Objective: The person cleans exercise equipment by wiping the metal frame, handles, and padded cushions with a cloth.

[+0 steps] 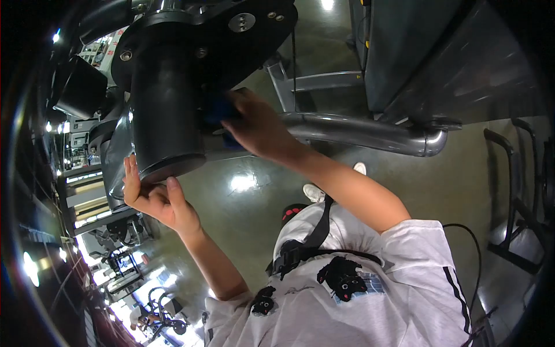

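A thick black padded roller [165, 110] hangs from a dark machine plate [243, 49] with round bolts. At the roller's lower end is my left hand [156, 199], its fingers spread and thumb apart, touching or close to the end cap. My right hand [254, 124] is right of the roller, its fingers curled round a dark blue cloth [222, 110] in the shadow beside the plate. Motion blurs that hand and the cloth, so the cloth's outline is unclear.
A grey curved metal tube [370, 133] runs to the right behind my right forearm. A second black roller [81, 87] is at the upper left. Black frame bars [511, 196] stand at the right. A person [139, 317] is in the lower left distance.
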Demonstrator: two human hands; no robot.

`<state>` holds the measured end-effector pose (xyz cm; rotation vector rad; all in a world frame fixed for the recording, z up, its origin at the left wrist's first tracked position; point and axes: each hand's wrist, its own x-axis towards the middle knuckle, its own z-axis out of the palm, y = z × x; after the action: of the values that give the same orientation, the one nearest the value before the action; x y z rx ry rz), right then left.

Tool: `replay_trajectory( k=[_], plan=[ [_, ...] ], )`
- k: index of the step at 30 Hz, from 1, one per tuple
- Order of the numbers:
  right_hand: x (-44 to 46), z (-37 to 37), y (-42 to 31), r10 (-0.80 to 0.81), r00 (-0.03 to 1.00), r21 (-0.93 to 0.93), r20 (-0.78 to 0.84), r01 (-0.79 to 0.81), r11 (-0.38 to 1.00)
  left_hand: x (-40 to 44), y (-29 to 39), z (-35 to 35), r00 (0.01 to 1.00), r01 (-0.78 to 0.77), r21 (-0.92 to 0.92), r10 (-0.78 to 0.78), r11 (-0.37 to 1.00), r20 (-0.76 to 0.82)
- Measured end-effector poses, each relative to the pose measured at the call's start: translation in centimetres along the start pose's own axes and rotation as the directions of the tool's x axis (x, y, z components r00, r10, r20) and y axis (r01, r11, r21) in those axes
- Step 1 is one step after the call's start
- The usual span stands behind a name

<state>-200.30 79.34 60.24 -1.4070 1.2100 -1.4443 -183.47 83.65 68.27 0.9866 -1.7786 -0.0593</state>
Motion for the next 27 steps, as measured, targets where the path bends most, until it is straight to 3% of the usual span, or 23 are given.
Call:
replay_trajectory(
  k=[1, 2, 3, 4, 6, 8, 9, 11, 12, 14, 17, 24, 27],
  plan=[
    [-0.5, -0.2, 0.1, 0.002, 1.000, -0.003, 0.004, -0.002, 1.000, 0.1, 0.1, -0.2, 0.999, -0.032, 0.082, 0.030, 0.996, 0.029],
    [-0.8, -0.4, 0.1, -0.135, 0.991, -0.021, 0.001, 0.135, 0.991, 0.1, 0.2, -0.4, 0.996, -0.068, 0.161, 0.059, 0.985, 0.060],
    [-0.9, -0.8, -0.1, -0.273, 0.962, -0.040, 0.002, 0.273, 0.961, 0.1, 0.2, -0.4, 0.997, -0.067, 0.162, 0.059, 0.985, 0.054],
    [-1.0, -1.2, -0.5, -0.277, 0.961, -0.042, 0.005, 0.277, 0.960, -0.1, 0.2, -0.3, 0.999, -0.032, 0.127, 0.027, 0.991, 0.041],
    [-0.8, -2.6, -1.5, 0.085, 0.985, 0.366, -0.151, -0.025, 0.930, -0.1, 0.3, -0.2, 1.000, 0.004, 0.091, -0.006, 0.996, 0.017],
    [0.0, -4.6, -3.1, -0.069, 0.869, 0.079, -0.490, 0.123, 0.989, 0.0, 0.6, 0.0, 1.000, -0.016, 0.147, 0.012, 0.989, 0.027],
    [0.6, -4.8, -2.8, -0.076, 0.876, 0.079, -0.477, 0.129, 0.988, 0.0, 0.6, 0.1, 1.000, -0.010, 0.154, 0.008, 0.988, 0.013],
    [2.6, -5.0, -2.0, -0.402, 0.593, -0.124, -0.698, 0.453, 0.883, 0.0, 0.5, 0.6, 0.998, -0.055, 0.073, 0.057, 0.996, -0.017],
    [3.1, -4.8, -1.5, -0.406, 0.601, -0.117, -0.689, 0.460, 0.880, -0.1, 0.6, 0.7, 0.998, -0.056, 0.118, 0.059, 0.991, -0.026],
    [3.7, -4.0, 0.1, -0.558, 0.669, -0.406, -0.492, 0.391, 0.826, 0.0, 0.5, 0.7, 0.997, -0.073, 0.128, 0.076, 0.989, -0.025],
    [4.2, -1.3, 2.6, -0.613, 0.661, -0.502, -0.432, 0.389, 0.773, 0.0, -0.1, 0.2, 0.989, -0.147, 0.204, 0.147, 0.968, 0.017],
    [1.5, 3.1, 6.5, -0.487, 0.844, -0.432, -0.227, 0.361, 0.827, -0.1, -0.8, 0.0, 0.977, -0.215, 0.267, 0.204, 0.939, 0.067],
    [0.5, 3.1, 7.3, -0.474, 0.875, -0.451, -0.093, 0.388, 0.804, 0.1, -0.5, 0.6, 0.988, -0.147, 0.138, 0.151, 0.979, -0.019]
  ],
)
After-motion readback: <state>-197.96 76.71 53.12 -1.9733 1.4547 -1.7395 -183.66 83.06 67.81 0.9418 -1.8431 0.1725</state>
